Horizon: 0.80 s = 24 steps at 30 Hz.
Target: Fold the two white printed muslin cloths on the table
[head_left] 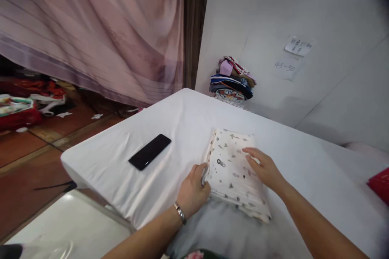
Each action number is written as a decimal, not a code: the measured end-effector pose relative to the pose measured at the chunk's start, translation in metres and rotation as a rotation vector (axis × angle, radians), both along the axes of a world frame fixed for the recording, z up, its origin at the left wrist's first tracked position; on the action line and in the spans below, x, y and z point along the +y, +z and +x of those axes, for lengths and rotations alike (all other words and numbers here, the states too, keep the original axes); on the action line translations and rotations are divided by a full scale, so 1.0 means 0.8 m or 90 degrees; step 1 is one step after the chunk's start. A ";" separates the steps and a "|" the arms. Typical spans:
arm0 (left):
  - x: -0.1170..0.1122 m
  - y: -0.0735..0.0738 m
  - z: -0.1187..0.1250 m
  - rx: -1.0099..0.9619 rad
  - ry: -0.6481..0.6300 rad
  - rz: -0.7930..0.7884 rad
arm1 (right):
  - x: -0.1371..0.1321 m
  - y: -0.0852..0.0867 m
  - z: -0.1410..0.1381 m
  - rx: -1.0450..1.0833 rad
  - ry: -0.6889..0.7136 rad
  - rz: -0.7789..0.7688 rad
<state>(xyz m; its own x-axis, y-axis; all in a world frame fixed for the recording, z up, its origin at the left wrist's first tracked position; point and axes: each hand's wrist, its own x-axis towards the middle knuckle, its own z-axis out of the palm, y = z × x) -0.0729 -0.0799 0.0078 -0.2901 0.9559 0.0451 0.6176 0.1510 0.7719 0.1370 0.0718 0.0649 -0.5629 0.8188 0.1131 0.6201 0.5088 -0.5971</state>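
A folded white cloth (231, 170) with small grey and tan prints of palms and animals lies on the white-covered table. My left hand (194, 188), with a metal bracelet at the wrist, grips the cloth's left edge between thumb and fingers. Over the cloth's right side is my right hand (264, 168), its fingers stretched out and parted, at or just above the top layer; I cannot tell whether it touches. Grey fabric (221, 226) shows below the cloth's near edge. To the left of the cloth, a black phone (150, 151) lies flat.
A stack of folded clothes (232, 81) stands beyond the table's far edge, against a pale wall with handwritten papers (287, 66). A pink curtain (130, 28) hangs at the left. A white chair or stool (73, 222) is at the near left; something red (379, 184) at the right edge.
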 end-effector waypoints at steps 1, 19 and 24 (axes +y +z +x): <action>-0.001 -0.001 0.000 -0.002 -0.002 0.005 | 0.024 -0.004 -0.024 0.007 0.000 0.011; -0.008 -0.013 -0.006 0.018 -0.075 0.153 | 0.184 -0.007 -0.136 -0.154 0.107 -0.275; -0.007 -0.013 -0.008 0.018 -0.073 0.143 | 0.191 -0.006 -0.134 -0.008 0.081 -0.414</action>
<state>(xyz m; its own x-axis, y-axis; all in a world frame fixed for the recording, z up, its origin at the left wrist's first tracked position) -0.0790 -0.0852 -0.0023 -0.1754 0.9476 0.2668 0.6429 -0.0950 0.7600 0.0298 0.2245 0.0600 -0.6578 0.6448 -0.3892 0.5882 0.1170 -0.8002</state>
